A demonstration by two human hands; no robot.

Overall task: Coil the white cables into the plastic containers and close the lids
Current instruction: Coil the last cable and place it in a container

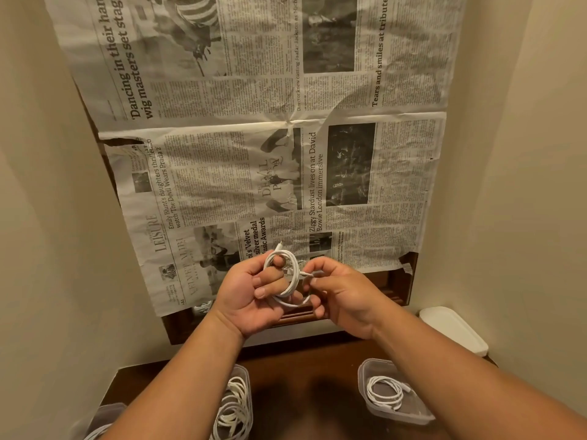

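Observation:
A white cable (290, 282) is wound into a small loop and held in the air above the table's far part. My left hand (254, 295) grips the coil, its fingers curled through the loop. My right hand (338, 292) pinches the cable's plug end at the loop's right side. Near the front edge, a clear plastic container (413, 414) on the right holds one coiled white cable (386, 392). A second open container (244, 373) at the centre left holds several coiled cables. A third container (109, 414) shows at the bottom left, mostly hidden by my left arm.
A white lid (454, 331) lies at the right, next to the wall. Newspaper (286, 138) covers the dark wooden table (305, 392) further back. Cream walls close in on both sides.

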